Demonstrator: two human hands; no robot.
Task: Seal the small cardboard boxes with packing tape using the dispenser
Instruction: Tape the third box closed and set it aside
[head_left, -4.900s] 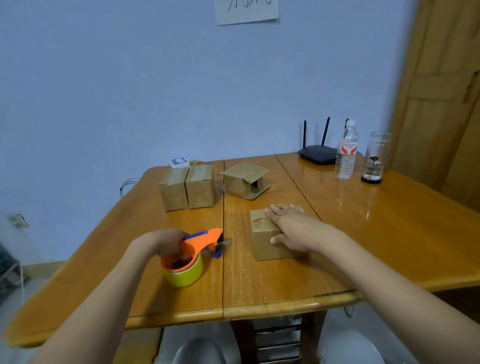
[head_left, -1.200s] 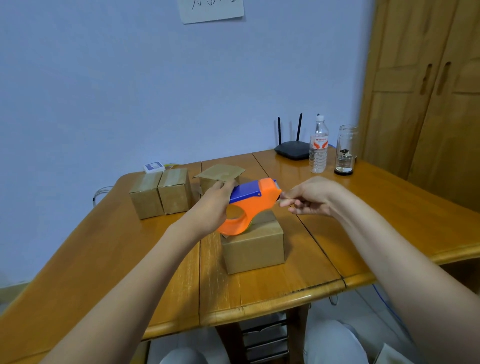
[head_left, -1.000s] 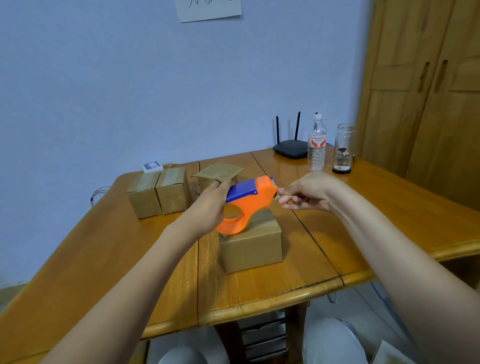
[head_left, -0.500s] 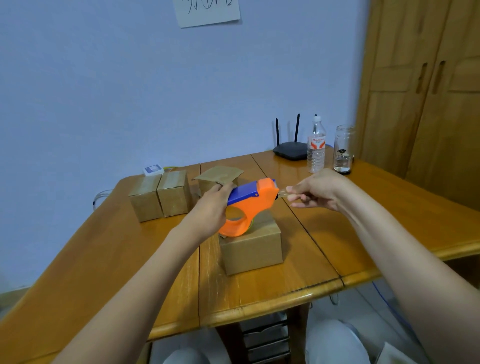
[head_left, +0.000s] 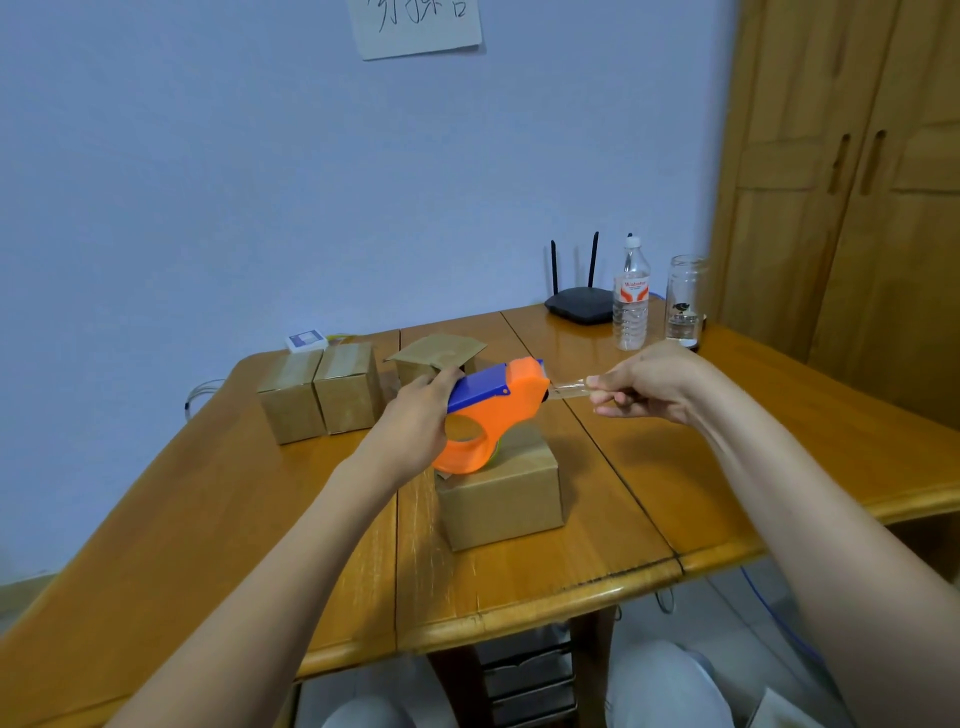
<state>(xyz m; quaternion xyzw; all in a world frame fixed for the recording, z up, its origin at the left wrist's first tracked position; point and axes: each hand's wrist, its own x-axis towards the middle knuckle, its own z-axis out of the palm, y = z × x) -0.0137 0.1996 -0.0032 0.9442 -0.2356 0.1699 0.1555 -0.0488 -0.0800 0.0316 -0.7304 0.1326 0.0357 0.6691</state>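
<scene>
Nearest, a closed box (head_left: 501, 493) sits on the table (head_left: 649, 467) near its front edge. Above it, the left hand (head_left: 415, 421) grips the orange-and-blue dispenser (head_left: 493, 410), held in the air over the box top. The right hand (head_left: 652, 382) pinches the end of a clear tape strip (head_left: 569, 391) stretched from the dispenser's nose. Farther back: two closed boxes (head_left: 322, 395) side by side, and an open-flapped box (head_left: 434, 358). At the far edge: router (head_left: 579, 306), bottle (head_left: 631, 296), jar (head_left: 685, 301).
</scene>
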